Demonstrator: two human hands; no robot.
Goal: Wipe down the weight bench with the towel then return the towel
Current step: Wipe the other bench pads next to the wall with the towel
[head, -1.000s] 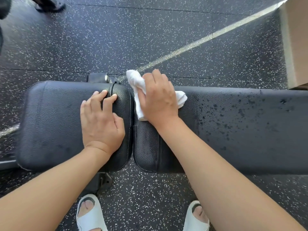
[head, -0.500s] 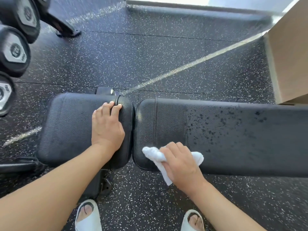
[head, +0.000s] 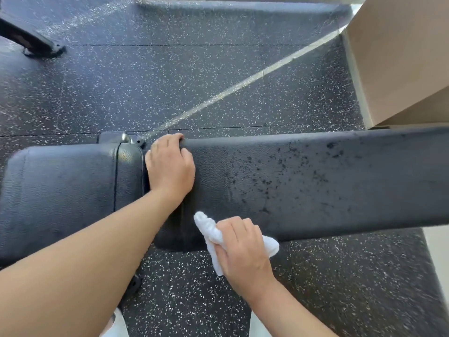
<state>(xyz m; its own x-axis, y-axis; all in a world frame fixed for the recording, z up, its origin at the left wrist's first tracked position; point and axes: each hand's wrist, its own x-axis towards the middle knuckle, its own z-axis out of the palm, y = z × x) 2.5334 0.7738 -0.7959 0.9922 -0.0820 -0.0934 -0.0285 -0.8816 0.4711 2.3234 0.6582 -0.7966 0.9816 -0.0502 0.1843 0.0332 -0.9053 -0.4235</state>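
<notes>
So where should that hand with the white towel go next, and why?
Probably rightward along the long black padded bench pad. The right hand grips the crumpled white towel at the pad's near edge, and dark droplets speckle the pad further right. The left hand rests on its left end.

Speckled black rubber floor (head: 170,81), sunlit

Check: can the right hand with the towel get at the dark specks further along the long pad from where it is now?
Probably yes. The right hand grips the towel at the long pad's near edge; nothing lies between it and the specks. The left hand rests aside.
</notes>
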